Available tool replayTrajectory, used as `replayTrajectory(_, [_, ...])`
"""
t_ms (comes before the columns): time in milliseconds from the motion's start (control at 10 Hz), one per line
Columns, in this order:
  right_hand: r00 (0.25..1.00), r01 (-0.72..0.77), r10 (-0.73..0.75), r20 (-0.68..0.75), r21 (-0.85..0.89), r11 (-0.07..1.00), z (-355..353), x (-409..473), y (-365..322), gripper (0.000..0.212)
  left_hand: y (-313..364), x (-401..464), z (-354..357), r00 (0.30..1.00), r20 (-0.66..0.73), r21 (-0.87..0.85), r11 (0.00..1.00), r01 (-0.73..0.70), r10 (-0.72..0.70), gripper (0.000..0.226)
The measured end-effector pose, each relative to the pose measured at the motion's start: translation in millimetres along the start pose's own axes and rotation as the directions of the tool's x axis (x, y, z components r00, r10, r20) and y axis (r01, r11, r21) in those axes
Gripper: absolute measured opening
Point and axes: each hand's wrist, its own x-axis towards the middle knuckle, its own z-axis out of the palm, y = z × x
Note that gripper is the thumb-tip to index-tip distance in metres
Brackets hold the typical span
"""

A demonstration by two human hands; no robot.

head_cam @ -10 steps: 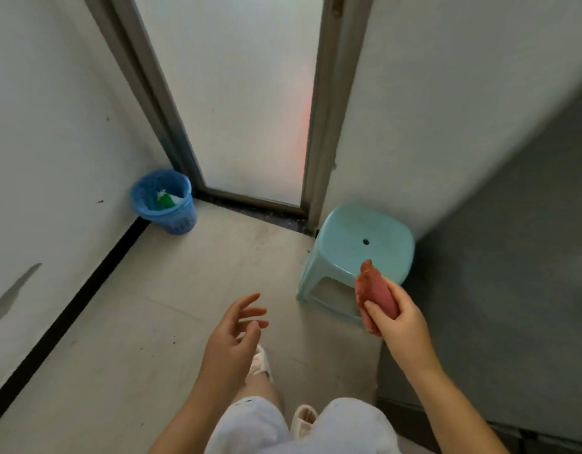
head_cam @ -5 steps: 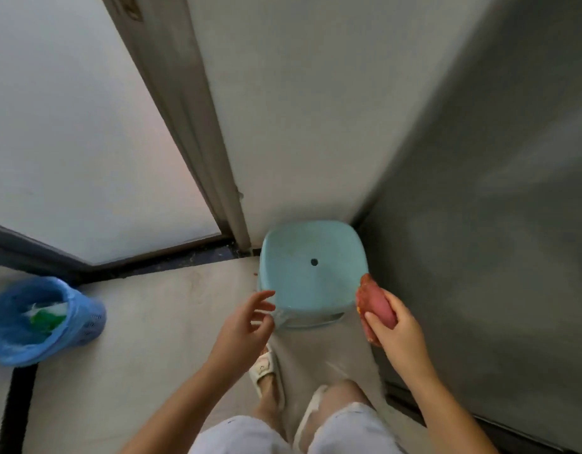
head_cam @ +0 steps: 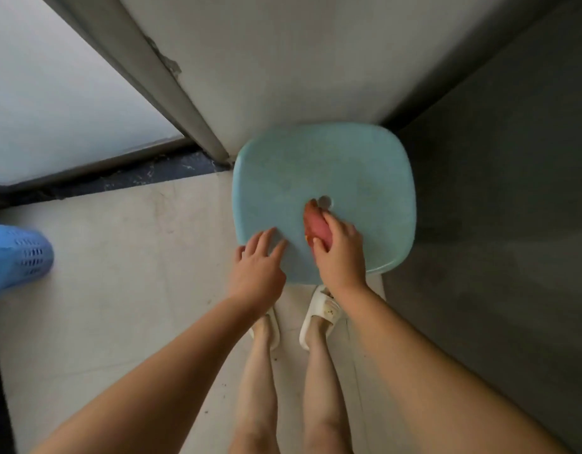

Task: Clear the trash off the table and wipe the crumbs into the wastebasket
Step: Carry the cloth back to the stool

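Observation:
A pale turquoise plastic stool [head_cam: 358, 165] stands in the corner right in front of me, with a small round hole in its seat. My right hand [head_cam: 340, 253] presses a reddish-pink sponge [head_cam: 315, 226] flat on the seat, just below the hole. My left hand [head_cam: 258, 265] rests with fingers spread on the seat's near left edge and holds nothing. The blue wastebasket [head_cam: 19, 253] stands on the floor at the far left, cut off by the frame edge; its contents are out of view.
A white wall and a grey door frame [head_cam: 145, 70] rise behind the stool, with a frosted glass door [head_cam: 53, 103] to the left. A dark grey surface [head_cam: 512, 208] closes the right side. My feet in white slippers [head_cam: 322, 314] stand on the pale tiled floor [head_cam: 126, 290].
I have stepped up to the stool and leaned over it. My right hand brought the sponge down onto the seat, and my left hand came to rest on the seat's edge.

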Motion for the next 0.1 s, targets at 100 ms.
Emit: replayTrajectory(100, [0.994, 0.063, -0.068, -0.081, -0.072, 0.995, 17.9, 4.0, 6.5, 0.053, -1.7, -0.1, 14.2, 0.999, -0.037, 0.065, 0.998, 0.002, 0.001, 0.061])
